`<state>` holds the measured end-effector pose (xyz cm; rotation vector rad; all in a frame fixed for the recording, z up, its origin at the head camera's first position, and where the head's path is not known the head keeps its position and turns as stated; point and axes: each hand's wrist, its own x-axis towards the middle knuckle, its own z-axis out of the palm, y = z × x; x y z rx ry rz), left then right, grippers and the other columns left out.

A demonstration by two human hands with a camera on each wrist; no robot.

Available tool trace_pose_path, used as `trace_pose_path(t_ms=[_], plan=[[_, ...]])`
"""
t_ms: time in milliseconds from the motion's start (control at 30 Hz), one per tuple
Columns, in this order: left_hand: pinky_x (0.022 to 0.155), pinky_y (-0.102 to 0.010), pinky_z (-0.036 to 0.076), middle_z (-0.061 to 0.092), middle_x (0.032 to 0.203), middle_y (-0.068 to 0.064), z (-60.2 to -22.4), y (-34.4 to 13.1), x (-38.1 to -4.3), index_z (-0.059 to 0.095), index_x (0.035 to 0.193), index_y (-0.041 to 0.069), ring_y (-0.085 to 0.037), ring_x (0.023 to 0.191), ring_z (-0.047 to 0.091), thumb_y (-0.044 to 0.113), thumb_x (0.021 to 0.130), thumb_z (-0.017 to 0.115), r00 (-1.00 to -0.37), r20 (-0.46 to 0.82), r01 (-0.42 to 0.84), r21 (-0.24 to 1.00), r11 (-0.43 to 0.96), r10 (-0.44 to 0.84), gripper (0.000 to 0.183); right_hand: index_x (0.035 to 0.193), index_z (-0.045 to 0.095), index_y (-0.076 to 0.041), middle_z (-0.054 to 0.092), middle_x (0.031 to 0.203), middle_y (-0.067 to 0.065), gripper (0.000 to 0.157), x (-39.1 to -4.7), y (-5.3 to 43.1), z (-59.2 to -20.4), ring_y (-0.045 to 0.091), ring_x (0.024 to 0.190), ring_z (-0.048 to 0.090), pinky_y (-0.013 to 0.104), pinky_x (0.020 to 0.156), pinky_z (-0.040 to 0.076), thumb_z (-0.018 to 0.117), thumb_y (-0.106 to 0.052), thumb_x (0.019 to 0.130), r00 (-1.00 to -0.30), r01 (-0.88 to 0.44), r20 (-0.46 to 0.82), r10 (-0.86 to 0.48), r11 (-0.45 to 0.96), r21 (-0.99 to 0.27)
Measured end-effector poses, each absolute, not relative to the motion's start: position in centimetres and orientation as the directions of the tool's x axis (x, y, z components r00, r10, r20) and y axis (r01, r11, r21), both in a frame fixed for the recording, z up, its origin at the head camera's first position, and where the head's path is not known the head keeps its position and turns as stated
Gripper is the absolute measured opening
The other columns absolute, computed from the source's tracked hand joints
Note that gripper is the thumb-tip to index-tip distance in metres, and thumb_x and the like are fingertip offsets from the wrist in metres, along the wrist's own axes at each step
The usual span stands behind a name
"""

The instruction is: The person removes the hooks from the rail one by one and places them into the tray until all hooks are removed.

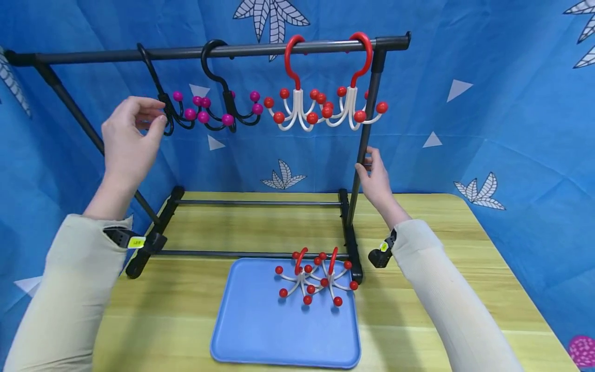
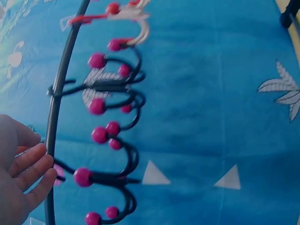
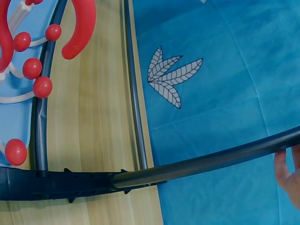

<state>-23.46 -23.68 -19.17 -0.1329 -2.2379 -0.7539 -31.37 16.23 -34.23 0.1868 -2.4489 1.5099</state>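
Note:
My left hand (image 1: 135,132) is raised beside the leftmost black multi-claw hook (image 1: 162,98), its fingers loosely bent with nothing visible between them. That hook, with magenta ball tips, hangs from the rack's top rod (image 1: 181,53). Another black multi-claw hook (image 1: 229,103) hangs to its right, also seen in the left wrist view. Further right hang two white multi-claw hooks (image 1: 297,103) with red necks and red balls. My right hand (image 1: 376,178) holds the rack's right post (image 1: 369,119) about midway up; its fingertips are partly hidden there. In the right wrist view, only some fingers (image 3: 281,171) show.
On the table (image 1: 418,310) lies a blue tray (image 1: 269,330) holding two more red-and-white multi-claw hooks (image 1: 302,279). The rack's black feet (image 1: 350,243) and lower bars (image 1: 260,203) stand behind it. A blue patterned cloth (image 1: 511,103) hangs at the back and sides.

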Motion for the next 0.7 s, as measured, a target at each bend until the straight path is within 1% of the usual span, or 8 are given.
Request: trace_pose_path(t_ms=[167, 300, 400, 500, 633, 700], plan=[[0.085, -0.016, 0.041, 0.057, 0.117, -0.004, -17.3, -25.1, -24.5, 0.054, 0.121, 0.017, -0.013, 0.105, 0.053, 0.032, 0.091, 0.050, -0.724, 0.659, 0.225, 0.505, 0.834, -0.203, 0.033, 0.134, 0.028, -0.015, 0.044, 0.121, 0.015, 0.041, -31.2, 16.1, -34.6, 0.030, 0.111, 0.045, 0.047, 0.091, 0.041, 0.043, -0.020, 0.097, -0.962, -0.229, 0.272, 0.031, 0.453, -0.862], [0.092, -0.019, 0.040, 0.053, 0.124, -0.002, -16.3, -25.6, -25.4, 0.050, 0.125, 0.021, -0.012, 0.112, 0.050, 0.035, 0.091, 0.050, -0.759, 0.611, 0.187, 0.538, 0.822, -0.227, 0.037, 0.134, 0.028, -0.015, 0.044, 0.121, 0.015, 0.040, -31.1, 16.0, -34.7, 0.030, 0.112, 0.045, 0.048, 0.091, 0.041, 0.043, -0.019, 0.097, -0.962, -0.227, 0.271, 0.034, 0.453, -0.862], [0.097, -0.022, 0.038, 0.050, 0.129, 0.002, -15.6, -25.7, -26.2, 0.048, 0.128, 0.023, -0.011, 0.117, 0.046, 0.039, 0.089, 0.051, -0.784, 0.559, 0.153, 0.595, 0.789, -0.270, 0.041, 0.134, 0.028, -0.014, 0.044, 0.121, 0.016, 0.040, -31.2, 16.1, -34.6, 0.030, 0.112, 0.045, 0.048, 0.091, 0.041, 0.042, -0.019, 0.097, -0.962, -0.230, 0.272, 0.030, 0.453, -0.861], [0.096, -0.022, 0.037, 0.048, 0.131, 0.004, -15.1, -25.6, -27.0, 0.047, 0.129, 0.023, -0.011, 0.120, 0.044, 0.042, 0.088, 0.052, -0.799, 0.513, 0.127, 0.652, 0.747, -0.312, 0.045, 0.134, 0.028, -0.014, 0.044, 0.121, 0.016, 0.040, -31.2, 16.2, -34.4, 0.030, 0.112, 0.045, 0.048, 0.091, 0.041, 0.042, -0.020, 0.097, -0.960, -0.237, 0.280, 0.026, 0.456, -0.858], [0.090, -0.021, 0.041, 0.048, 0.128, 0.005, -14.5, -25.2, -28.0, 0.045, 0.129, 0.022, -0.006, 0.110, 0.046, 0.044, 0.087, 0.053, -0.820, 0.459, 0.090, 0.694, 0.714, -0.342, 0.049, 0.134, 0.028, -0.014, 0.044, 0.121, 0.016, 0.040, -31.3, 16.2, -34.3, 0.030, 0.112, 0.045, 0.048, 0.092, 0.041, 0.042, -0.020, 0.097, -0.958, -0.242, 0.285, 0.026, 0.459, -0.855], [0.086, -0.020, 0.042, 0.050, 0.122, 0.008, -14.3, -25.0, -28.4, 0.045, 0.130, 0.022, -0.002, 0.101, 0.046, 0.044, 0.087, 0.053, -0.824, 0.447, 0.072, 0.692, 0.719, -0.348, 0.049, 0.134, 0.028, -0.014, 0.044, 0.122, 0.016, 0.041, -31.4, 16.2, -34.3, 0.030, 0.112, 0.045, 0.048, 0.092, 0.041, 0.042, -0.020, 0.097, -0.958, -0.243, 0.287, 0.027, 0.458, -0.855]])
